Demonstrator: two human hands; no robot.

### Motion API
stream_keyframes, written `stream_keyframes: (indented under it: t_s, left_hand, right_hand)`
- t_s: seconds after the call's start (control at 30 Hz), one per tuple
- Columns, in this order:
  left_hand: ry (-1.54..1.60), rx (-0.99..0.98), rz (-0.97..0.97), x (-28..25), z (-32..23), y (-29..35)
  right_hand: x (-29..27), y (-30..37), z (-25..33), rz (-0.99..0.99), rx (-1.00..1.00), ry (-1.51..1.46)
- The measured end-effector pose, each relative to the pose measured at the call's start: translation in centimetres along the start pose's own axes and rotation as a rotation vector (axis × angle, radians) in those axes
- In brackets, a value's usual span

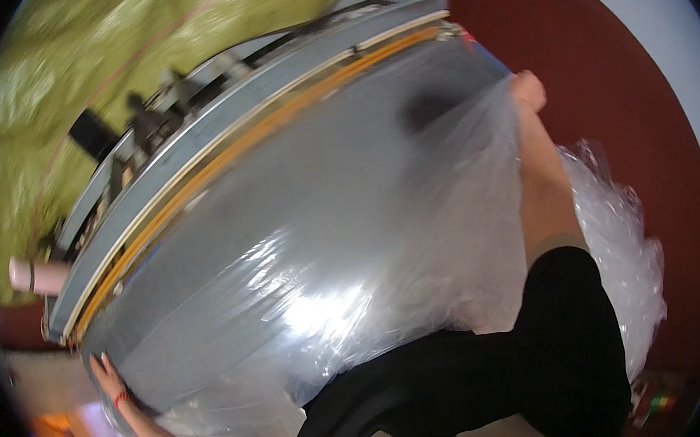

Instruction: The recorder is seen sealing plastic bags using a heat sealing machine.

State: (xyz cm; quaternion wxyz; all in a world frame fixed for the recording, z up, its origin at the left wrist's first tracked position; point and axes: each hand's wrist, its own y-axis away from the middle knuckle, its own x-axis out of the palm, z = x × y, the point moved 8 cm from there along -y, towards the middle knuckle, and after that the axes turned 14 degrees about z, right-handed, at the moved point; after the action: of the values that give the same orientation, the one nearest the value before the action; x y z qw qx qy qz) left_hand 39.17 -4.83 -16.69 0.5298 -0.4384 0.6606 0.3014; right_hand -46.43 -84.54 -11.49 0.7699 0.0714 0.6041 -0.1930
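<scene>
A transparent plastic film is spread across the grey work table in front of me, shiny and creased at the near side. My right hand is closed on the film's far right edge, and creases fan out from the grip. At the table's left end my left hand rests with its fingers stretched out on the film or the tabletop; I cannot tell which. A red band circles that wrist. The near edge of the table is hidden behind my black clothing.
An orange strip runs along the table's far side, beside a grey metal trough holding tools. A pink bottle lies at its left end. Beyond is a yellow-green tarp. Bunched plastic hangs at right above the red-brown floor.
</scene>
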Motion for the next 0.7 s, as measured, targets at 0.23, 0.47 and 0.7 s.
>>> stream_keyframes:
  t_s: [0.23, 0.47, 0.7]
  left_hand:
    - [-0.111, 0.01, -0.42, -6.1, -10.4, 1.9]
    - [0.764, 0.806, 0.498, 1.6, -50.4, 17.1]
    - [0.589, 1.562, 1.255, 5.1, -71.4, 42.2]
  right_hand:
    - [0.0, -0.7, 0.2, -0.02, -0.069, -0.02]
    - [0.4, -0.8, 0.6, -0.007, -0.156, -0.044]
    - [0.3, -0.9, 0.3, -0.009, -0.168, -0.101]
